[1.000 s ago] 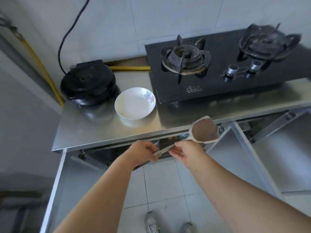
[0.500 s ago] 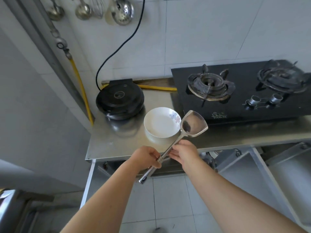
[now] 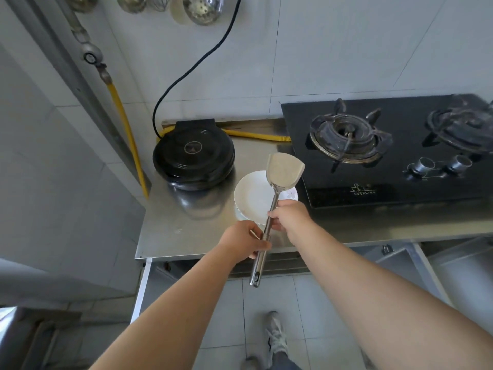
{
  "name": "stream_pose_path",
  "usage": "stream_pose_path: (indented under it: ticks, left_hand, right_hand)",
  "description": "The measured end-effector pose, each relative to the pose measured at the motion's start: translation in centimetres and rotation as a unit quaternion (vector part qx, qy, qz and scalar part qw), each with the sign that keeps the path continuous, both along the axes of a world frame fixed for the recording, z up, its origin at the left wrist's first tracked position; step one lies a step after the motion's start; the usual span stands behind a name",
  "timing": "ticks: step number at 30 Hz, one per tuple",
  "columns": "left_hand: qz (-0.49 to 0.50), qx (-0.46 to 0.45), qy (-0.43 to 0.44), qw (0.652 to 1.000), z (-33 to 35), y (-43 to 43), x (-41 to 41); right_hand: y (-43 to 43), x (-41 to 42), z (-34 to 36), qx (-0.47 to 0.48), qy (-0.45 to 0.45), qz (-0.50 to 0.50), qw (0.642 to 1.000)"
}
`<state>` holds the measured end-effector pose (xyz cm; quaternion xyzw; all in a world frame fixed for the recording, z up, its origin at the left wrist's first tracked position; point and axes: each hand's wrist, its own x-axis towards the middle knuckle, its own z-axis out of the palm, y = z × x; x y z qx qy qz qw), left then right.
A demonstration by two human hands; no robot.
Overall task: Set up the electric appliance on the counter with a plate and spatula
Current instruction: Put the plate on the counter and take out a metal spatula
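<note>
Swinging round since half a second ago, the spatula [image 3: 274, 198] is now standing nearly straight away from me instead of slanting off to the right, and its blade is sitting over the far right part of the plate [image 3: 252, 198] rather than beside it.

Nearest to me, I am seeing a grey shoe [image 3: 276, 335] resting on the tiled floor, with both bare forearms reaching out above it. The butt of the spatula's metal handle is hanging out past the front edge of the counter [image 3: 186, 231], over the floor. My left hand [image 3: 244, 240] is gripping the handle low down, fingers curled round it, right at that front edge. My right hand [image 3: 292, 216] is holding the same handle a little higher up, fingers wrapped about the shaft just beside the left. Whether the blade is touching the plate I am not able to tell.

The white plate is sitting on the steel counter near its front edge, between the two larger things. Just behind it to the left, the black round electric appliance [image 3: 193, 153] is standing closed at the back left corner. A black gas stove [image 3: 400, 145] is taking up the counter's right side, its front left corner close to the plate. A yellow hose [image 3: 128, 134] is running down the left wall and along the back edge, a black cord [image 3: 186, 73] is climbing the tiled wall from the appliance, and metal ladles [image 3: 202, 9] are hanging at the top.
</note>
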<state>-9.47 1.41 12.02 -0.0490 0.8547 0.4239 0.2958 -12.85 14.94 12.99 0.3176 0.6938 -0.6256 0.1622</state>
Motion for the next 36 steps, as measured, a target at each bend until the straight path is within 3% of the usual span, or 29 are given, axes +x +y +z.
stream_pose_path:
  ticks: [17,33,36]
  left_hand:
    - [0.052,-0.023,-0.071,0.996,-3.2,2.7,-6.1]
    - [0.014,-0.039,-0.058,0.997,-3.1,1.1,-7.9]
    - [0.049,-0.041,-0.036,0.997,-2.7,0.2,-8.3]
  right_hand:
    - [1.4,-8.7,-2.9,0.036,-0.108,0.166,0.980]
    - [1.1,-8.3,-4.6,0.099,-0.070,0.100,0.988]
    - [1.8,-7.6,-4.3,0.188,-0.041,0.113,0.975]
